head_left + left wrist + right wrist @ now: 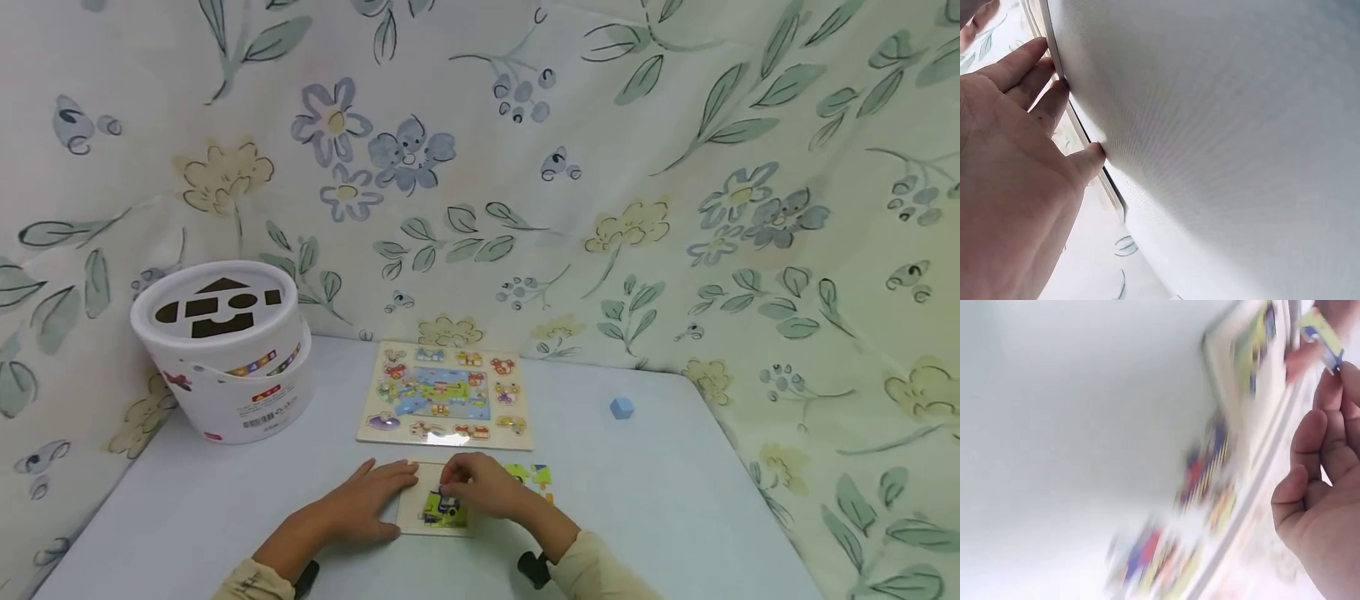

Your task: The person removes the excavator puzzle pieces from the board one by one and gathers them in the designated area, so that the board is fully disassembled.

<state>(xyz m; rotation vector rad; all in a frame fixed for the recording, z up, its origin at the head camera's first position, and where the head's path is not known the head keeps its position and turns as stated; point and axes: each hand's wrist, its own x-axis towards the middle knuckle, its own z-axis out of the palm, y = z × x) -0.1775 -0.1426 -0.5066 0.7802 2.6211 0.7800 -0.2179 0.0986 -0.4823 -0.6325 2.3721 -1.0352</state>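
Note:
A small wooden puzzle board [412,504] lies near the front of the table, with several joined green and blue pieces [444,513] in its lower right part. My left hand [362,505] touches the board's left edge, fingers extended; in the left wrist view the fingertips [1094,150] meet that edge. Over the board, my right hand [483,487] pinches a puzzle piece [1322,337], yellow-green with blue, between thumb and fingertip. Loose puzzle pieces [540,475] lie right of the board, partly hidden by the right hand. They appear blurred in the right wrist view.
Behind the small board lies a larger wooden picture board [369,400] with vehicle shapes. A white lidded bucket [247,408] with shaped holes stands at the back left. One blue cube [622,407] sits at the back right. Flowered cloth [480,167] hangs behind the table.

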